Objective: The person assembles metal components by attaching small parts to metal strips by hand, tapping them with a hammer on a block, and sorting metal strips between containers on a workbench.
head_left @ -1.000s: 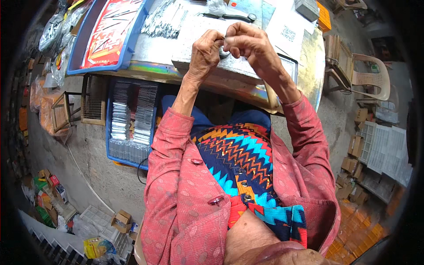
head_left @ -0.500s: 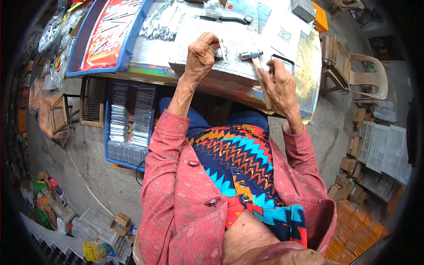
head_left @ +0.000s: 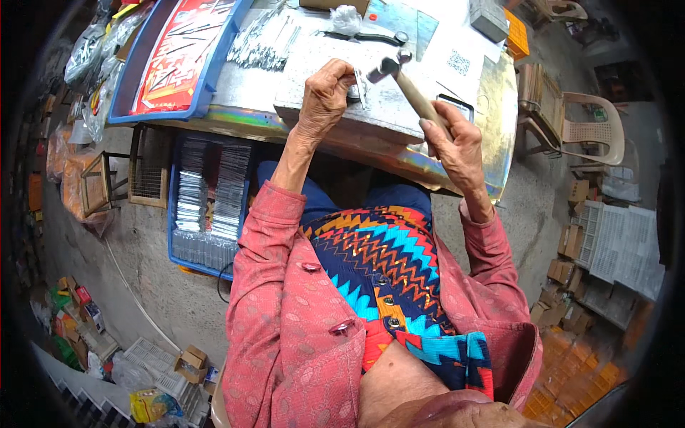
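My right hand [head_left: 457, 146] is wrapped round the wooden handle of a hammer [head_left: 412, 93]. The hammer's metal head is tilted up over the pale work block [head_left: 392, 114] at the table's front edge. Just left of the head, my left hand [head_left: 327, 94] pinches a thin, light-coloured metal strip [head_left: 361, 89] upright. Below the strip sits a small round metal piece [head_left: 352, 93], partly hidden by the fingers. Many thin metal strips [head_left: 264, 41] lie in a pile beyond my left hand.
A blue tray [head_left: 203, 100] with red printed paper and dark strips stands at the left. Under the table edge is a blue crate [head_left: 173, 214] of stacked metal pieces. A black-handled tool [head_left: 367, 33], a plastic bag [head_left: 345, 20] and a grey block [head_left: 489, 20] lie farther back.
My right hand has closed firmly round the handle and raised the hammer, its head moving up and left toward the strip. My left hand stays nearly in place.
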`<state>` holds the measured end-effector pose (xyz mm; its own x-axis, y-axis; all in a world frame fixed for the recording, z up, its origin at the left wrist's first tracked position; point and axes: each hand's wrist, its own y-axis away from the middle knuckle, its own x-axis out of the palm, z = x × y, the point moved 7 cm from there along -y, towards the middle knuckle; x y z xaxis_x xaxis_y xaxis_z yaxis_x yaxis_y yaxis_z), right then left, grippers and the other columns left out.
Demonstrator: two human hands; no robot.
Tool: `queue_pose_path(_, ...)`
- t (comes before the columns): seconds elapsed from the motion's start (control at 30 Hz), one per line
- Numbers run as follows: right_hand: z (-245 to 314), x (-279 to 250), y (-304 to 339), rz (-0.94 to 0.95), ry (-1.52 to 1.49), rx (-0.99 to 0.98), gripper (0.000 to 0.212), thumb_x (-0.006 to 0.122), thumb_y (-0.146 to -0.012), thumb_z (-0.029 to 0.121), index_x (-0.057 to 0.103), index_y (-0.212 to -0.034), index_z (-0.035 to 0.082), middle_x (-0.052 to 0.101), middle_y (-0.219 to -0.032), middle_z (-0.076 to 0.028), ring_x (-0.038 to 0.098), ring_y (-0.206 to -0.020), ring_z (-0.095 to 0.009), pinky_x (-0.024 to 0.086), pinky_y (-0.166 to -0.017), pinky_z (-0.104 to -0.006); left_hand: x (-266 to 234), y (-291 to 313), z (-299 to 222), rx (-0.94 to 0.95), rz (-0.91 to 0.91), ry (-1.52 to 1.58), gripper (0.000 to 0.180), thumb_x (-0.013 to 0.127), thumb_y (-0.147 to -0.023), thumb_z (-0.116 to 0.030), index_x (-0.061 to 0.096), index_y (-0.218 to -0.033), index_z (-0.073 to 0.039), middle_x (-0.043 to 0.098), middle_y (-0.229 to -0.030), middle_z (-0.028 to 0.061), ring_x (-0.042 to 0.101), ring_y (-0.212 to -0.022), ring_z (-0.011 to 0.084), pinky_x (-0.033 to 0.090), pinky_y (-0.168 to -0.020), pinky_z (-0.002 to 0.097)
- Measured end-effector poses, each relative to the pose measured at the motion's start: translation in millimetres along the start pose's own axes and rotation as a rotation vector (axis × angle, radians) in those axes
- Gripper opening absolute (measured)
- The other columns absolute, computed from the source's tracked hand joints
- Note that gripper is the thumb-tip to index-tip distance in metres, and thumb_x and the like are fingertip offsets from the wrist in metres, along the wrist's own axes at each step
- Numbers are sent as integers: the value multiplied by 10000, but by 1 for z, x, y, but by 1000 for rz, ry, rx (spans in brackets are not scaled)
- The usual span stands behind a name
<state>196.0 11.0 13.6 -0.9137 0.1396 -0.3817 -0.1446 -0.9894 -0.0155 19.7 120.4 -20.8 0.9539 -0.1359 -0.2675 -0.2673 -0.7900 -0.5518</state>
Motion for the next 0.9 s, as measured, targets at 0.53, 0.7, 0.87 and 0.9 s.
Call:
queue_pose_path(0.53,44,0,-5,-178,513,-580,368,600,-791,81,521,-1142,3,605,-917,-212,620,-718,-305,488,-584,-337,-5,-2,-7,20,-23,-18,69,541,-740,73,521,-765,12,545,-693,107,571,-628,215,439,-559,286)
queue_pose_path(0.7,-17,-12,-5,-189,208,-172,350,569,-843,122,506,-1136,-58,617,-776,-130,560,-636,-146,439,-557,-269,-3,-1,-5,12,-52,36,38,552,-758,43,527,-763,15,552,-697,100,569,-622,189,441,-559,273)
queue_pose_path(0.87,-53,4,20,-135,-143,54,394,520,-876,145,456,-1227,-21,485,-633,-1,391,-478,-42,320,-415,-192,-4,0,0,11,-7,-43,65,564,-831,-57,596,-824,0,613,-753,40,572,-660,94,453,-565,208)
queue_pose_path(0.9,-59,10,25,-105,-343,129,416,513,-882,148,422,-1256,-10,473,-623,5,379,-457,-36,303,-394,-184,-6,0,5,-89,-24,19,79,567,-837,-75,601,-830,-5,607,-731,31,551,-627,77,434,-529,197)
